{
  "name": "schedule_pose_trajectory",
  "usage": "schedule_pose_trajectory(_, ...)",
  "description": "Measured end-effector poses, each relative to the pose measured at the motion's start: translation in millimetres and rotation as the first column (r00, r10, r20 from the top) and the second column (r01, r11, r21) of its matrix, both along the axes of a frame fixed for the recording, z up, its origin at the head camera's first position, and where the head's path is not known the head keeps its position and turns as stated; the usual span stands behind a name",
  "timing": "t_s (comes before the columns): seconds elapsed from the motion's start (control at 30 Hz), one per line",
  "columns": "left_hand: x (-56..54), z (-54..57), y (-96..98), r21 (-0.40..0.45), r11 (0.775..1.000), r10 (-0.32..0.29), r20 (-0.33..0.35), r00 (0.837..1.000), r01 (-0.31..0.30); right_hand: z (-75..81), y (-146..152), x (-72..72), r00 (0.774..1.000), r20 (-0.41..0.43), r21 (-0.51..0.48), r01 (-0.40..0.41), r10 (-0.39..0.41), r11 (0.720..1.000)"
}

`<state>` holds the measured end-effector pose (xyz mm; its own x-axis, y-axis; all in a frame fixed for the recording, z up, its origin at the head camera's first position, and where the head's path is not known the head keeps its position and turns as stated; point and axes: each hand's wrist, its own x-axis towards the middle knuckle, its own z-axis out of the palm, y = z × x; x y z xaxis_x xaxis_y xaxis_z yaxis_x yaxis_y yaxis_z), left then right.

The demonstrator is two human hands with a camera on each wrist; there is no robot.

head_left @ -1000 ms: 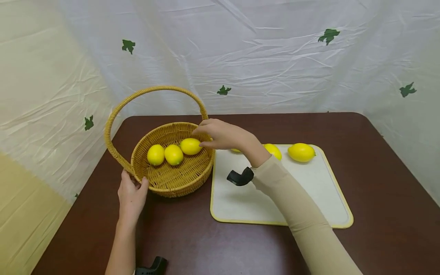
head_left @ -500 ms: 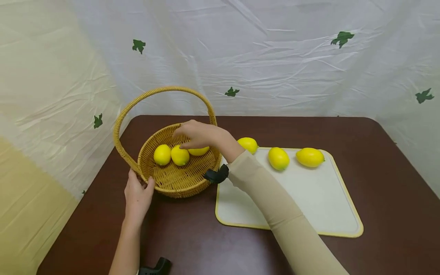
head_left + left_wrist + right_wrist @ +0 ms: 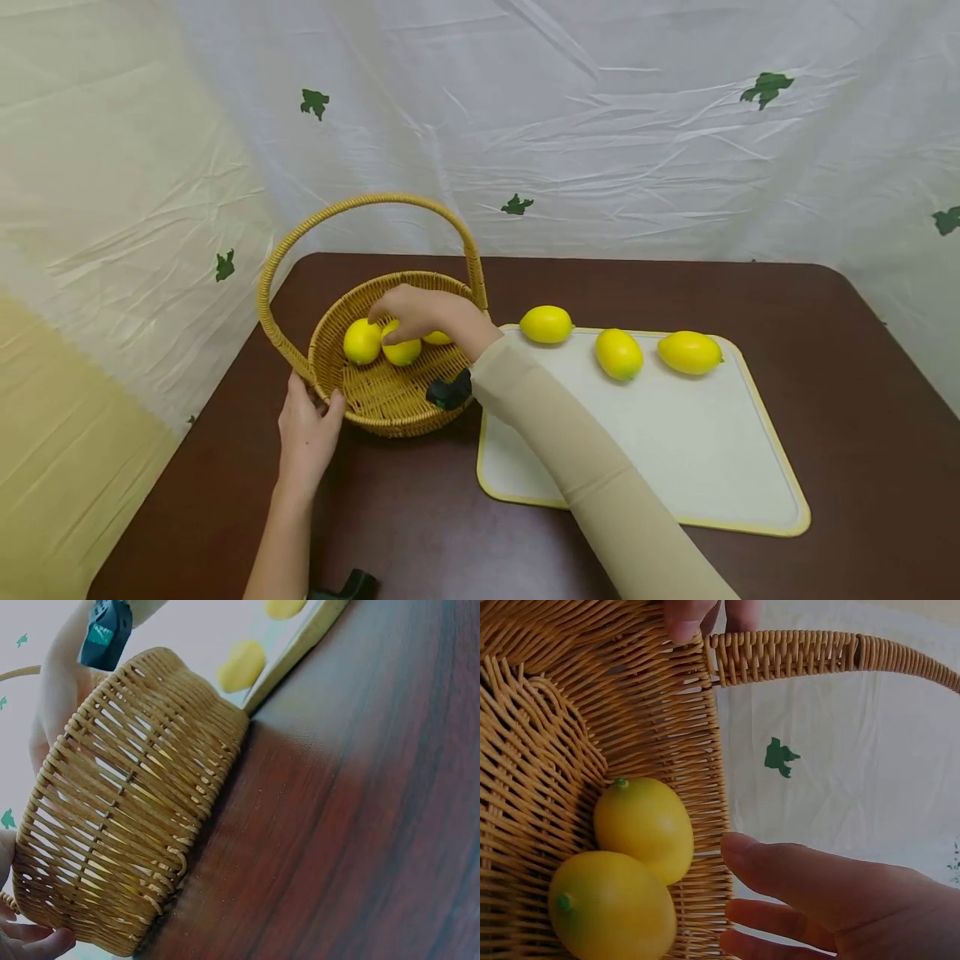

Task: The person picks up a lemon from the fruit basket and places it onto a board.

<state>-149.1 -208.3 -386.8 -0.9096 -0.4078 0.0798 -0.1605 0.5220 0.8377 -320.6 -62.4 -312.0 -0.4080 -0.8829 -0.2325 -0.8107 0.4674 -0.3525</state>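
A round wicker basket (image 3: 393, 427) with a tall arched handle (image 3: 390, 198) stands on the table, tilted slightly. My left hand (image 3: 306, 435) holds its near left rim beside the handle's foot, thumb on the rim and fingers outside. Inside lie a left lemon (image 3: 362, 342), a middle lemon (image 3: 405, 354) and a right lemon (image 3: 437, 338), partly covered by my right hand (image 3: 420, 312). That hand reaches in over the lemons, fingers bent loosely. In the right wrist view, its thumb and fingers stand apart from the two visible lemons (image 3: 645, 829).
Right of the basket lies a white cutting board (image 3: 645, 442) with a yellow edge. Along its far side rest three more lemons (image 3: 619, 354). A pale cloth (image 3: 600, 150) with green leaf shapes hangs behind the dark table (image 3: 420, 533).
My right hand has moved left across the basket, from beside the right lemon to over the middle one. The left hand keeps its hold on the rim. The head view has shifted slightly left.
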Motion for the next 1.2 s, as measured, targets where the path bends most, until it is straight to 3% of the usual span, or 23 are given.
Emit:
schedule_pose_trajectory(0.6, 1.7, -1.8, 1.1, -0.011, 1.0, 0.002, -0.001, 1.0, -0.002, -27.2, -2.1, -2.6, 0.992, 0.073, 0.119, 0.098, -0.107, 0.988)
schedule_pose_trajectory(0.8, 1.1, -1.4, 1.3, -0.015, 1.0, 0.007, 0.0, 1.0, -0.007, -25.4, 0.3, 1.6, 0.986, 0.111, 0.157, 0.11, -0.128, 0.981)
schedule_pose_trajectory(1.2, -0.4, -1.5, 0.6, -0.022, 1.0, 0.01, 0.002, 1.0, -0.01, -19.9, 0.7, 8.8, 0.993, 0.094, 0.291, 0.048, -0.078, 0.956)
